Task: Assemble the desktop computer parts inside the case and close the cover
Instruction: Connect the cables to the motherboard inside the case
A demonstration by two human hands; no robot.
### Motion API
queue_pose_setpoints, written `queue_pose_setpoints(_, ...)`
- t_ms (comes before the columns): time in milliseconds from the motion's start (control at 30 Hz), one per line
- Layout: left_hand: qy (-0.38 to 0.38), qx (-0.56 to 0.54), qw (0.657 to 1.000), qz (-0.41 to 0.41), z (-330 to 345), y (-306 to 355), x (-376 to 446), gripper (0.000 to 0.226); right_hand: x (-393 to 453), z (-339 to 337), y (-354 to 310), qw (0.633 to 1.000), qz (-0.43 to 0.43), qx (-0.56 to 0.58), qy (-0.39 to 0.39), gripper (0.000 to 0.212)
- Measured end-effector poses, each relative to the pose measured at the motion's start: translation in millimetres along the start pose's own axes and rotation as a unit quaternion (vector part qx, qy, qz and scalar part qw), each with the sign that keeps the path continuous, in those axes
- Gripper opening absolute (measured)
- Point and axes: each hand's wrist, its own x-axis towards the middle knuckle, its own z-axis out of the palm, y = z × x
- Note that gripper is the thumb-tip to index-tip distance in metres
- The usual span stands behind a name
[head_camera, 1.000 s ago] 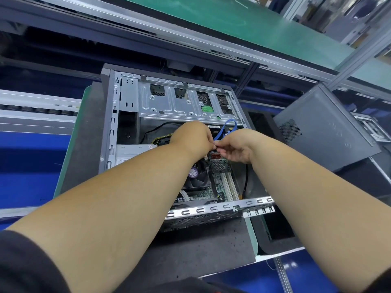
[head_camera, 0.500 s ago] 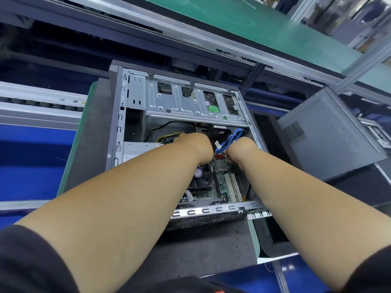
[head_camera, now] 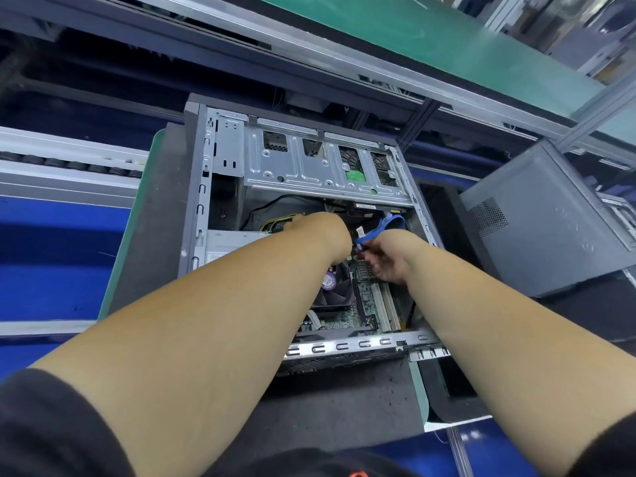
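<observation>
2 hands [head_camera: 358, 249] inside 1 open case [head_camera: 220, 156] pinch 1 blue cable [head_camera: 382, 228].

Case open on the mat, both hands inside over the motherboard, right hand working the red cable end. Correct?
Not quite: the cable is blue, not red, as the head view shows. The rest holds: the case lies open on the mat, with the left hand and right hand inside over the motherboard.
</observation>
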Motion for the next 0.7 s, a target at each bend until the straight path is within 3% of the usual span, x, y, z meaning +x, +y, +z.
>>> queue_pose_setpoints(100,0.024,-0.112,0.993,0.008,3,-3,3,0.025,-3,-11,-3,0.995,0.06,-0.012,-0.08,0.028)
queue_pose_setpoints(200,-0.017,-0.222,0.974,0.028,1,-1,6,0.032,-14,-19,-6,0.977,0.101,-0.003,-0.186,0.017)
queue_pose_setpoints(333,-0.081,-0.391,0.916,0.036,-8,8,-3,0.005,-19,-31,-10,0.955,0.115,0.026,-0.273,0.027)
queue_pose_setpoints(467,-0.106,-0.519,0.847,0.047,-9,8,-9,0.007,-27,-36,-15,0.944,0.112,0.046,-0.306,0.014)
queue_pose_setpoints(567,-0.108,-0.528,0.839,0.081,-13,9,-16,0.075,-29,-36,-18,0.94,0.094,0.052,-0.324,0.024)
queue_pose_setpoints(600,-0.103,-0.529,0.838,0.086,-14,8,-17,0.085,-30,-36,-19,0.939,0.09,0.054,-0.328,0.031)
queue_pose_setpoints(700,-0.096,-0.531,0.837,0.089,-13,8,-18,0.066,-31,-37,-21,0.936,0.083,0.052,-0.337,0.044)
